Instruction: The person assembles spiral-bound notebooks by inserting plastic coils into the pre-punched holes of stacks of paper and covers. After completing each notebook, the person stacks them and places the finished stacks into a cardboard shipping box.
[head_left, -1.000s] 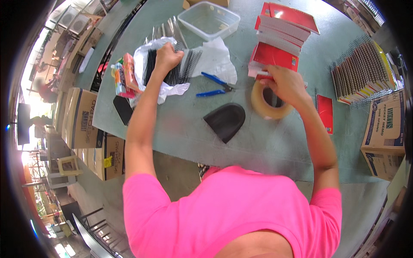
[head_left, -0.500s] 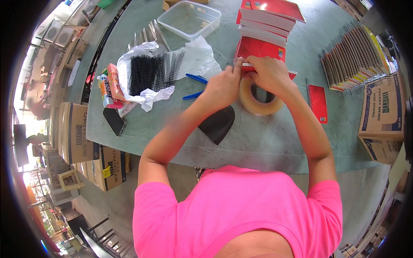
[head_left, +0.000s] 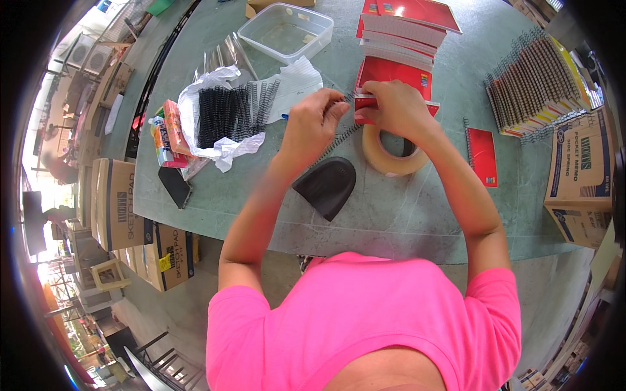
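My left hand [head_left: 312, 124] is closed, thumb and finger pinched on the end of a dark spiral coil beside the notebook's left edge. Another stretch of dark spiral coil [head_left: 343, 137] slants below that hand; whether it is the same piece I cannot tell. My right hand [head_left: 399, 111] grips a small red notebook [head_left: 432, 108], thumb and fingers at its left end. Just beyond it rises a stack of red-covered notebooks [head_left: 411, 73]. A tape roll [head_left: 381, 163] lies below my right hand. A blue plier handle [head_left: 285, 116] peeks out by my left hand.
Black coils [head_left: 225, 114] lie on crumpled white paper at the left. A clear plastic tub [head_left: 287, 49] stands behind. A black rounded object [head_left: 328, 189] lies near me. Right are a red notebook [head_left: 482, 156], a stack of coil-bound books [head_left: 538, 88] and a carton [head_left: 577, 173].
My left hand has moved left and away from my right hand, with coil showing between them. It now covers most of the blue pliers. My right hand stays at the red notebook.
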The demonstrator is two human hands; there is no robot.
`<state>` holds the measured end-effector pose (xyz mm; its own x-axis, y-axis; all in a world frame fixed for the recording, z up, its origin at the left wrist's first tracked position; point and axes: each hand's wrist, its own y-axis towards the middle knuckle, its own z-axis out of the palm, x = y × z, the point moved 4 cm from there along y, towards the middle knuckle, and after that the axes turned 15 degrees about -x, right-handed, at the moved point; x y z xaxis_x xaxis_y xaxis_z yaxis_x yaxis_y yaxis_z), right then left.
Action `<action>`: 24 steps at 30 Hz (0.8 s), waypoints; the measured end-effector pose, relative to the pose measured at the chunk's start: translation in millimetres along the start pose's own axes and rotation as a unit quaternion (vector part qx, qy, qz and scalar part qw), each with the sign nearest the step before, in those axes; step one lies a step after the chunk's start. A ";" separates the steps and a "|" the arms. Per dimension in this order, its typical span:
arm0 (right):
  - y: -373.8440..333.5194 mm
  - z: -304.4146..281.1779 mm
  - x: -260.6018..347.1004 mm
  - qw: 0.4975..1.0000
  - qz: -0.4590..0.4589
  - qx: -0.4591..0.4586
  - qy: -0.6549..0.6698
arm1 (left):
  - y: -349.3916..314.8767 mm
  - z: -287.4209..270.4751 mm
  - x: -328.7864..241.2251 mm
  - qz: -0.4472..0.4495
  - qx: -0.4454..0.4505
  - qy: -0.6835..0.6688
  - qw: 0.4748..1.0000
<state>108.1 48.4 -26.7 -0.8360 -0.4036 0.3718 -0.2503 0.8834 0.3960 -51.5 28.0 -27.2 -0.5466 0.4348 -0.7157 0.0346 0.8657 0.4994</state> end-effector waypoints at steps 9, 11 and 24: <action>-0.5 -1.9 -1.2 0.998 0.003 -0.024 0.060 | -12.1 12.4 -0.3 0.078 -0.067 0.035 0.994; -1.3 -3.3 1.0 0.999 0.011 -0.005 0.053 | -11.0 13.5 1.7 0.017 -0.035 0.051 0.998; -10.8 -10.9 -1.0 0.989 -0.061 -0.071 0.116 | 5.9 4.2 8.3 0.012 0.047 0.000 0.999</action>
<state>117.0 36.7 -22.2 -0.6651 -0.5630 0.4906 -0.2566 0.7892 0.5579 -52.4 37.8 -32.3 -0.5443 0.4562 -0.7040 0.1260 0.8741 0.4691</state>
